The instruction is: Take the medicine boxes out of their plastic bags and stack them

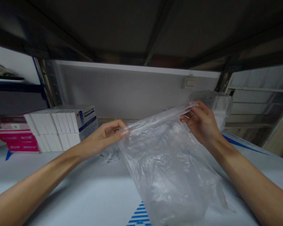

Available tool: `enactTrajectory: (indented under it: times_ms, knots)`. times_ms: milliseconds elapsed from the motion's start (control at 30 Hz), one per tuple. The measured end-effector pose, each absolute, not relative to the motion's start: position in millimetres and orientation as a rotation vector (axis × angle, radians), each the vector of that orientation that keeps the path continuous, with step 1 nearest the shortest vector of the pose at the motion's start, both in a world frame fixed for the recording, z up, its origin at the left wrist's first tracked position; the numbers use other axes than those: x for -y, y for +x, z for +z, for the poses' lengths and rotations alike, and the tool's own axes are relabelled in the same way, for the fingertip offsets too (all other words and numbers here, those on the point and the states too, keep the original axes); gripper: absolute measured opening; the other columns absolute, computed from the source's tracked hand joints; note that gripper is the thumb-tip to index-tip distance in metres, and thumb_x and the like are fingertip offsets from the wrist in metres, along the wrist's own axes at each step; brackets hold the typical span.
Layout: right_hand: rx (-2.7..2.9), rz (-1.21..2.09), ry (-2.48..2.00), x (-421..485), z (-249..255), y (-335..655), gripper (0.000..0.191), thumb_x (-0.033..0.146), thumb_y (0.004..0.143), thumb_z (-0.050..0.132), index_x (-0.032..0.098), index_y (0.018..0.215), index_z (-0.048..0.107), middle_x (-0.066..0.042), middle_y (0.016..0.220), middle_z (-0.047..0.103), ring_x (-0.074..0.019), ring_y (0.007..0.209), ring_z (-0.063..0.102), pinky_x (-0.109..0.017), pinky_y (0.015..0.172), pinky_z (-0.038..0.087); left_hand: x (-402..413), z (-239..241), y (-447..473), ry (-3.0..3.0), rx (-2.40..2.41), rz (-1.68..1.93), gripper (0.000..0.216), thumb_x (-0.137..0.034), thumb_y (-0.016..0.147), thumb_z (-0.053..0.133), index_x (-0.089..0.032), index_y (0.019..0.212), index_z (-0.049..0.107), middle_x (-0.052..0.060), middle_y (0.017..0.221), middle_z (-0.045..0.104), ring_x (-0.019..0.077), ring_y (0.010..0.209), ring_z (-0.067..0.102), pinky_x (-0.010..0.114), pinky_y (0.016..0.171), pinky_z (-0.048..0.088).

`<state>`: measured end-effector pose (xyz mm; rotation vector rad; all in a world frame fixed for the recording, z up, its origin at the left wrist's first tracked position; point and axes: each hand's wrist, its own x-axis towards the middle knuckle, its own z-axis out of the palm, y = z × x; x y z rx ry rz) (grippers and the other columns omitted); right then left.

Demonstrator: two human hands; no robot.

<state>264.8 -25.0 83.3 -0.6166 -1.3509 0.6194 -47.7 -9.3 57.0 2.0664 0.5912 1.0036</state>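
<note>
Pinching the bag (165, 166) in their fingers (119, 123), left hand (107, 134) and right hand (202, 122) hold its edge taut. White boxes (58, 128) stand at left.

For plastic bag (167, 169): colourless, see-through, with whitish shine. For surface below (91, 194): pale bluish white, with blue stripes in triangle shape. For stacked cartons (61, 128): white, with dark blue bands. For boxes beside them (21, 139): strong pink, with white lettering. For wall (132, 94): plain grey.
</note>
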Motion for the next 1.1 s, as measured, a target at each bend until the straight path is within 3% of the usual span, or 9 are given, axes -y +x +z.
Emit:
enactTrajectory:
  times_ms: [133, 200, 300, 400, 567, 667, 833, 967, 1100]
  knots:
    - [1.277, 0.628, -0.563, 27, 87, 268, 0.018, 0.029, 0.078, 0.071, 0.025, 0.072, 0.054, 0.003, 0.073, 0.053, -0.0098, 0.058, 0.049, -0.023, 0.051, 0.040, 9, 60, -48, 2.088, -0.542, 0.972, 0.033, -0.046, 0.092, 0.059, -0.019, 0.072, 0.058, 0.010, 0.122, 0.063, 0.0219, 0.111, 0.060, 0.035, 0.091, 0.049]
    - [1.286, 0.629, -0.574, 28, 88, 268, 0.020, 0.030, 0.079, 0.071, 0.025, 0.072, 0.053, 0.004, 0.065, 0.044, -0.0100, 0.053, 0.043, -0.023, 0.047, 0.036, 7, 59, -48, 2.145, -0.554, 0.939, 0.028, -0.041, 0.091, 0.061, -0.018, 0.075, 0.062, 0.010, 0.127, 0.061, 0.0223, 0.116, 0.058, 0.036, 0.095, 0.047]
    - [1.307, 0.652, -0.587, 29, 89, 266, 0.027, 0.036, 0.081, 0.070, 0.025, 0.069, 0.048, 0.005, 0.059, 0.037, -0.0112, 0.050, 0.039, -0.025, 0.046, 0.035, 2, 54, -48, 2.156, -0.667, 0.936, 0.024, -0.037, 0.086, 0.068, -0.017, 0.073, 0.062, 0.005, 0.092, 0.067, 0.0157, 0.086, 0.063, 0.028, 0.076, 0.051]
    - [1.260, 0.704, -0.558, 30, 90, 265, 0.029, 0.040, 0.079, 0.072, 0.025, 0.069, 0.050, 0.004, 0.061, 0.045, -0.0114, 0.053, 0.045, -0.024, 0.047, 0.038, 0, 49, -49, 2.083, -0.752, 0.961, 0.024, -0.034, 0.078, 0.076, -0.018, 0.071, 0.061, -0.003, 0.064, 0.056, 0.0095, 0.059, 0.053, 0.021, 0.056, 0.044]
    - [1.240, 0.799, -0.507, 30, 89, 266, 0.017, 0.038, 0.080, 0.071, 0.026, 0.079, 0.059, 0.005, 0.067, 0.059, -0.0107, 0.057, 0.055, -0.023, 0.052, 0.046, 6, 53, -48, 2.069, -0.716, 0.935, 0.016, -0.033, 0.077, 0.076, -0.020, 0.085, 0.073, 0.003, 0.079, 0.068, 0.0130, 0.068, 0.059, 0.024, 0.062, 0.048]
    - [1.160, 0.873, -0.445, 30, 90, 267, 0.012, 0.030, 0.078, 0.073, 0.025, 0.079, 0.062, 0.006, 0.069, 0.065, -0.0099, 0.058, 0.061, -0.021, 0.053, 0.049, 7, 58, -48, 2.165, -0.650, 0.925, 0.014, -0.032, 0.082, 0.071, -0.020, 0.078, 0.075, 0.005, 0.080, 0.068, 0.0144, 0.074, 0.061, 0.026, 0.068, 0.051]
    - [1.048, 0.972, -0.442, 26, 91, 272, 0.011, 0.029, 0.085, 0.067, 0.022, 0.076, 0.063, 0.003, 0.065, 0.069, -0.0105, 0.054, 0.065, -0.020, 0.055, 0.054, 8, 65, -54, 2.045, -0.503, 0.907, 0.017, -0.030, 0.084, 0.069, -0.019, 0.072, 0.073, 0.008, 0.104, 0.070, 0.0200, 0.096, 0.065, 0.034, 0.088, 0.053]
    - [1.156, 1.070, -0.487, 24, 88, 275, 0.035, 0.034, 0.090, 0.060, 0.023, 0.058, 0.051, 0.000, 0.060, 0.067, -0.0126, 0.054, 0.067, -0.021, 0.054, 0.055, 12, 65, -55, 1.872, -0.511, 0.747, 0.013, -0.023, 0.078, 0.076, -0.018, 0.076, 0.064, 0.003, 0.082, 0.068, 0.0174, 0.083, 0.068, 0.029, 0.079, 0.056]
    - [1.173, 1.166, -0.644, 27, 88, 269, 0.025, 0.032, 0.091, 0.052, 0.021, 0.071, 0.062, -0.009, 0.085, 0.076, -0.0192, 0.079, 0.074, -0.029, 0.073, 0.060, 12, 58, -46, 1.566, -0.521, 0.923, 0.031, -0.017, 0.078, 0.077, -0.024, 0.101, 0.057, -0.001, 0.077, 0.068, 0.0139, 0.069, 0.069, 0.024, 0.066, 0.058]
